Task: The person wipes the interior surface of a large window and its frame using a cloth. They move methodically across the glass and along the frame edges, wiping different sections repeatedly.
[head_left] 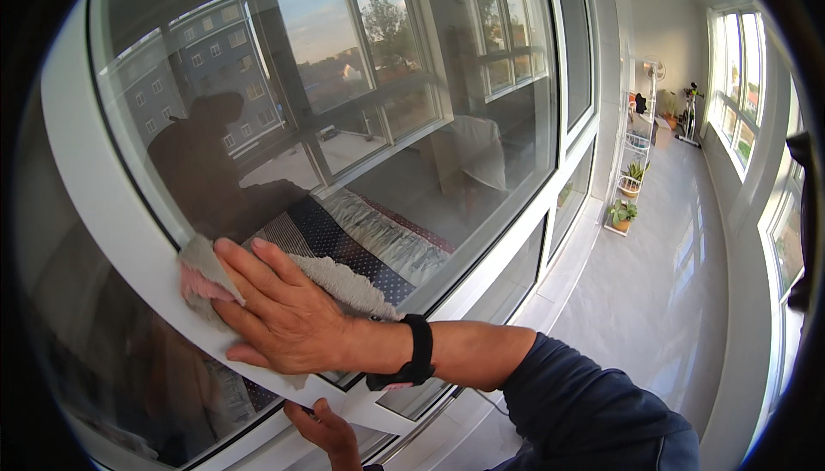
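My right hand (296, 325) presses a grey cloth (344, 286) with a pinkish patch against the lower left corner of a window. The cloth lies across both the glass pane (481, 239) and its white frame (94, 179). My fingers lie nearly flat over it, pointing left, and the cloth's far part bunches beyond my wrist. A black band (419, 351) circles that wrist. Below, my left hand (331, 437) is at the underside of the frame with fingers bent. A small dark thing shows between them; what it is I cannot make out.
Behind the glass is patterned bedding (344, 239), overlaid by reflections of windows and a building. To the right runs a shiny grey floor (662, 299). Potted plants (623, 211) stand on a white rack (636, 140) along the wall. An exercise bike (690, 114) stands at the far end.
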Demonstrator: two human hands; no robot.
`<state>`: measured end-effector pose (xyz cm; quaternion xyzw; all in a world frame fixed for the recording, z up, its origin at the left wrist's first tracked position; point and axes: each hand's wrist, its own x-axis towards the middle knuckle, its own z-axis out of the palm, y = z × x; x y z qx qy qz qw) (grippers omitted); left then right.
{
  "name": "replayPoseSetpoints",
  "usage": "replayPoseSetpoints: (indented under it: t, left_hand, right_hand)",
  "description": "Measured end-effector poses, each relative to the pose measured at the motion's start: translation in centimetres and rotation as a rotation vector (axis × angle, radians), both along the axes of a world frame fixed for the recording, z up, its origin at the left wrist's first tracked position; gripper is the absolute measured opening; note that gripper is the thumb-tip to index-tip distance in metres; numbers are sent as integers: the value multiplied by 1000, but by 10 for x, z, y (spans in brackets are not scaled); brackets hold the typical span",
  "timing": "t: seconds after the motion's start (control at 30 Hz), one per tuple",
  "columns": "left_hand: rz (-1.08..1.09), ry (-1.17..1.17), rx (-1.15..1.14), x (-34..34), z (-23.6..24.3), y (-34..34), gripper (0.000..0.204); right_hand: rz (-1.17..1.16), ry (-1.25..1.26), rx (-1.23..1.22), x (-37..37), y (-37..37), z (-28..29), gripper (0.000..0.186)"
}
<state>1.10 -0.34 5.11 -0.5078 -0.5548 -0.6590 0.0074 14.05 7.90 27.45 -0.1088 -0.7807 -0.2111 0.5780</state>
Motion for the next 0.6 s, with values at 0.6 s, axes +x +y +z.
replayPoseSetpoints:
  t: [0.6]
  left_hand:
    - [489,137,-327,19,5,-16,50]
  right_hand:
    - [-372,243,235,278,166,88,48]
